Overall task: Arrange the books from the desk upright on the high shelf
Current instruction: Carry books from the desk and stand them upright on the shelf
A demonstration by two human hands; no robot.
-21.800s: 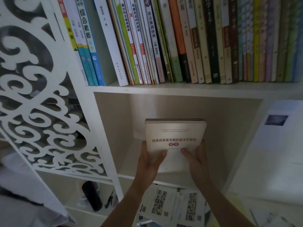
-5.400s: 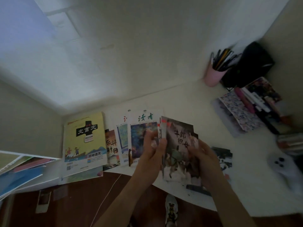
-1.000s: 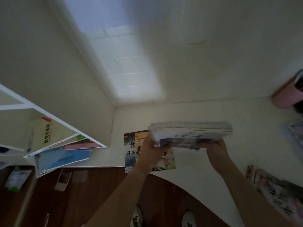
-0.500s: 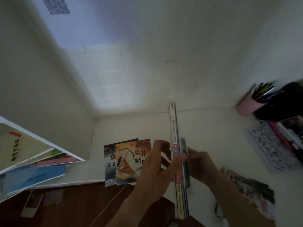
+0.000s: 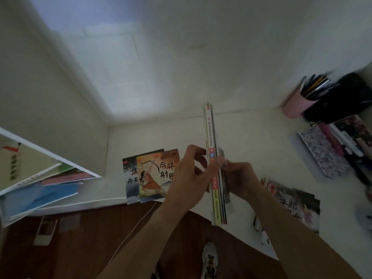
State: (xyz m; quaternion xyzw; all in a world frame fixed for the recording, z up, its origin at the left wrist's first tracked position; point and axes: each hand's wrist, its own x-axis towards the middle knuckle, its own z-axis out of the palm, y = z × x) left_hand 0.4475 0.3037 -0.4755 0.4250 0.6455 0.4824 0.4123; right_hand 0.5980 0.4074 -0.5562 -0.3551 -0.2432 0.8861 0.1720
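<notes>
Books [image 5: 216, 178] stand on edge in centre of frame, as a thin bundle seen spine-on, long side running up-down in the picture, w/ yellow-and-red spine facing the camera. Left hand [image 5: 189, 178] grips the bundle from the left side, thumb and fingers curled round it near the middle; right hand [image 5: 239, 180] holds it from the right side, fingers bent against the covers. Lower end of the bundle is near the front edge of the white table [image 5: 251, 137]; whether it touches the table cannot be told.

Left of the hands, two picture books [image 5: 149, 176] lie flat on the table, overlapping, the orange one w/ an archer on top, and the left hand hides part of it. At lower right another illustrated book [image 5: 298, 202] lies flat, near the right forearm. At upper right a pink pen cup [image 5: 298, 103] w/ pens stands beside a black object [image 5: 346, 97]; below them is a floral notebook [image 5: 322, 152], blurred. At the left edge of frame a white shelf board [image 5: 50, 154] shows, w/ books under it leaning or lying, not upright. Bottom of frame: dark wood floor [image 5: 80, 248], a white cable [image 5: 132, 228] and one shoe [image 5: 209, 260].
</notes>
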